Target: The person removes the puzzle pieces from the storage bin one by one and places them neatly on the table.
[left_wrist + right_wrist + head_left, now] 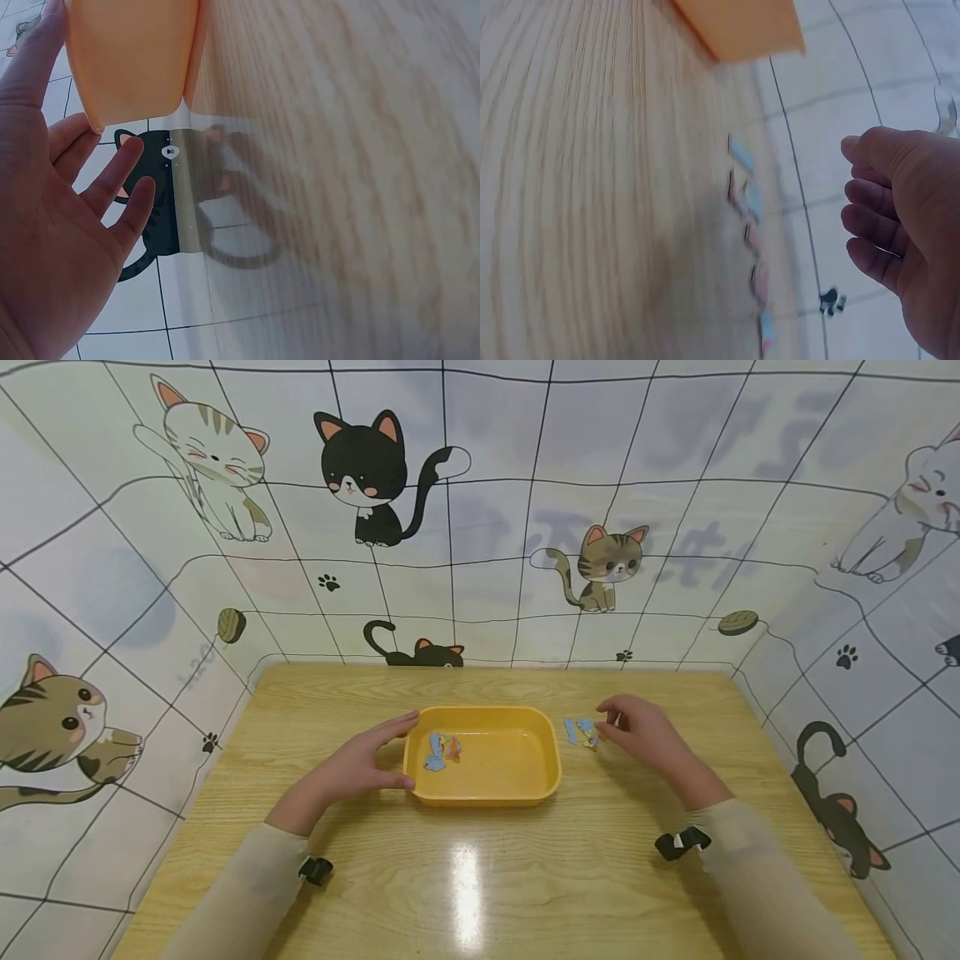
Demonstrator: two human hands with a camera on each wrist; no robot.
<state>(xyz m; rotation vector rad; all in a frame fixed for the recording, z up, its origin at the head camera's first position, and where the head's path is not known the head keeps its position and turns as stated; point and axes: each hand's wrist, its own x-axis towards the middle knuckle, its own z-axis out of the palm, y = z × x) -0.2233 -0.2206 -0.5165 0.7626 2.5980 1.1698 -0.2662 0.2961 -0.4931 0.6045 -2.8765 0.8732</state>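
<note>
Head view: your left hand (348, 770), fingers spread, touches yellow tray (506, 760) at left end; right hand (651, 739), loosely bent, gripping nothing visible, beside flat pieces (571, 732) right of tray.

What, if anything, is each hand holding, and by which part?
The left hand holds the yellow tray by its left end. Whether the right hand pinches anything cannot be told.
</note>
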